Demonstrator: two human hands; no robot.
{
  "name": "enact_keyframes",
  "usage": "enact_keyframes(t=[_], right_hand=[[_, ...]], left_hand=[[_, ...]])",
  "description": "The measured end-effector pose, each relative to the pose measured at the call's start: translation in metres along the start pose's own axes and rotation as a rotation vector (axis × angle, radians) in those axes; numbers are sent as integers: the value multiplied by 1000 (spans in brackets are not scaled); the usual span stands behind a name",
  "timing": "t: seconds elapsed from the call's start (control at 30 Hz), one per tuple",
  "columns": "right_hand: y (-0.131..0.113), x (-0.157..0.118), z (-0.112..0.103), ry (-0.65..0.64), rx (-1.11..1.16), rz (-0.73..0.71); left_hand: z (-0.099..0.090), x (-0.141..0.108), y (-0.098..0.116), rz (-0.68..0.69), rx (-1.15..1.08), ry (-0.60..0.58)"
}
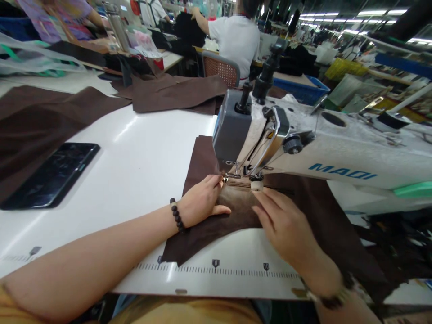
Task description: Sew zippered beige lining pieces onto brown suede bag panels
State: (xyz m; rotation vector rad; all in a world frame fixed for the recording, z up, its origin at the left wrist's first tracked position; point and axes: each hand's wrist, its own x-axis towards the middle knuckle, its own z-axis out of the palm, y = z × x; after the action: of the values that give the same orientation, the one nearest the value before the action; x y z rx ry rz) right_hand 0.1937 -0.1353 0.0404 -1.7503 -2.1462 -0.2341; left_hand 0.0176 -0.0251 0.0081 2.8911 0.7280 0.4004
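Note:
A dark brown piece of fabric point(209, 234) lies under the head of the sewing machine point(232, 130), with thin parallel lines running across it by the needle area. My left hand point(200, 200) rests on this fabric left of the needle area, thumb spread from the fingers. Its fingertips touch or nearly touch a small metal piece point(226, 179); which, I cannot tell. On the right, my right hand point(290, 225) lies with fingers stretched out on the fabric. Those fingertips are just below a small white round part point(257, 185) beneath the machine head.
A black phone point(50, 175) lies on the white table point(148, 153) at left. More brown fabric pieces point(175, 92) are spread behind and to the left. A ruler scale point(216, 270) runs along the front edge. Beyond, a person in white point(236, 42) sits near a blue bin point(300, 87).

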Motion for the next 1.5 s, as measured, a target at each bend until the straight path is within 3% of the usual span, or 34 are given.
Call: enact_keyframes(t=[0.17, 0.27, 0.63, 1.5], right_hand=[[-9, 22, 42, -211, 64, 112], [-7, 21, 52, -191, 146, 109], [-7, 18, 54, -149, 146, 75], [-3, 25, 54, -144, -22, 62]], left_hand=[[-1, 0, 3, -38, 4, -33], [0, 0, 4, -47, -1, -23], [2, 1, 2, -34, -18, 0], [-1, 12, -6, -37, 0, -82]])
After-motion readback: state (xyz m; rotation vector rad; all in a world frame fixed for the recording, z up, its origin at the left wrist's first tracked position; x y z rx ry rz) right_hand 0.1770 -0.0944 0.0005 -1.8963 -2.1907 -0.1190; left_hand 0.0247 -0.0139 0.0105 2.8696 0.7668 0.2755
